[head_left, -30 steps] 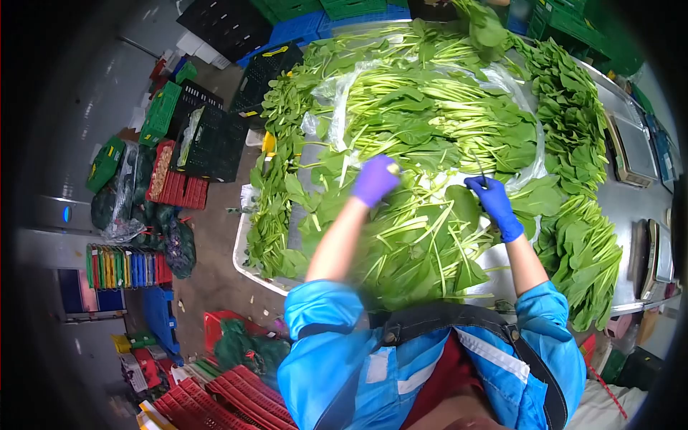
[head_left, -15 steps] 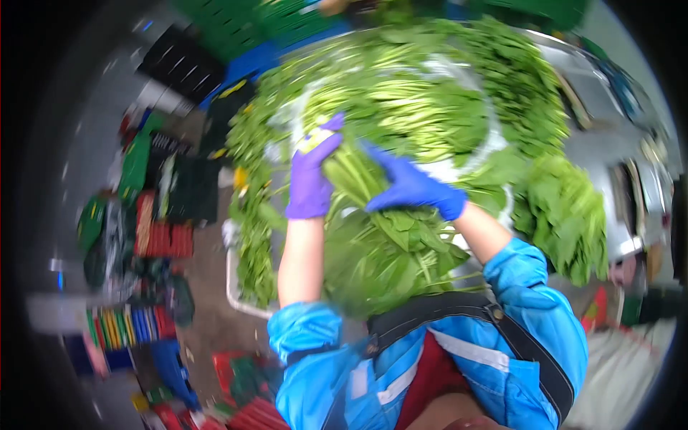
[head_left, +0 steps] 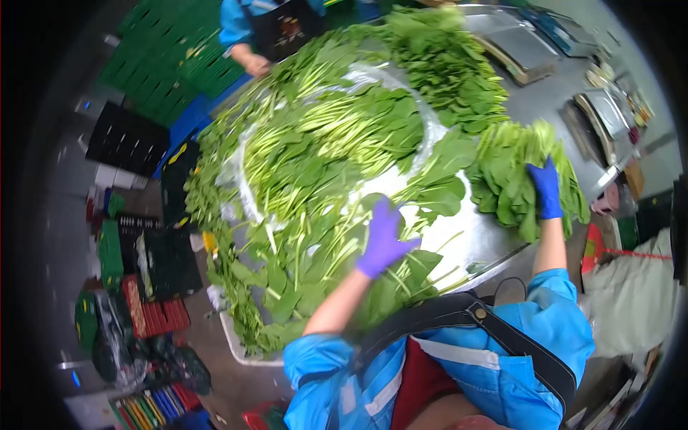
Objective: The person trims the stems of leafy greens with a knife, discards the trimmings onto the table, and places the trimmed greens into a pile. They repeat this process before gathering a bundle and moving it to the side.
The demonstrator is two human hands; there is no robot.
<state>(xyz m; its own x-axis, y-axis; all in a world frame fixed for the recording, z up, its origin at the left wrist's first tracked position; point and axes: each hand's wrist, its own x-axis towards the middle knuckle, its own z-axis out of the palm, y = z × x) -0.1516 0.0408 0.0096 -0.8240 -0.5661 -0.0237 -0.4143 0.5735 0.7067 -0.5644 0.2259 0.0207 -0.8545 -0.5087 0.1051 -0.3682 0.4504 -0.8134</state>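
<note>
My left hand [head_left: 385, 240], in a purple glove, hovers low over loose leafy greens [head_left: 297, 279] near the front of the table. Its thumb stands out to the side, and it holds nothing that I can see. Over to the right, my right hand [head_left: 546, 190], in a blue-violet glove, is closed about a bunch of leafy greens [head_left: 534, 140] on a pile at the table's right side. Leaves partly hide those fingertips. In the middle lies a heap of greens with pale stems [head_left: 344, 132], ringed by clear plastic [head_left: 431, 122].
Another person's hand [head_left: 256, 66] is at the far table edge. More stacked greens [head_left: 448, 64] lie at the back right. Flat metal devices [head_left: 519, 54] stand on the right surface. Green crates [head_left: 168, 54] rise behind, and red crates [head_left: 154, 308] sit on the left floor.
The bunch held between both hands has gone to the right-hand pile with my right hand. My left hand has let go and moved right and down. The view has shifted; another person now shows.
</note>
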